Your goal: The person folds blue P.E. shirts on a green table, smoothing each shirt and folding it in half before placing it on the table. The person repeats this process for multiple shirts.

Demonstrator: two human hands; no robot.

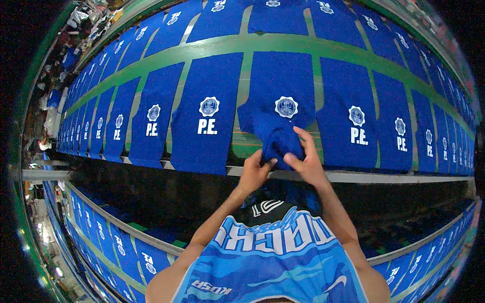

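A blue fabric panel (pixel 282 75) lies on the green printing table (pixel 212 48) straight ahead of me. It carries a white printed crest, and its near end is bunched up and folded over on itself. My left hand (pixel 257 172) pinches the near left side of this bunch by the table edge. On the other side, my right hand (pixel 310 161) has thumb and forefinger spread around the gathered cloth. Any print below the crest is hidden in the folds. Green tabletop shows beneath the lifted part.
Flat blue panels with white crests and lettering flank it, such as a left panel (pixel 212 83) and a right panel (pixel 346 91). A pale metal rail (pixel 360 177) edges the table. Behind me runs another table with similar panels (pixel 119 242). Clutter (pixel 81 22) lines the far left.
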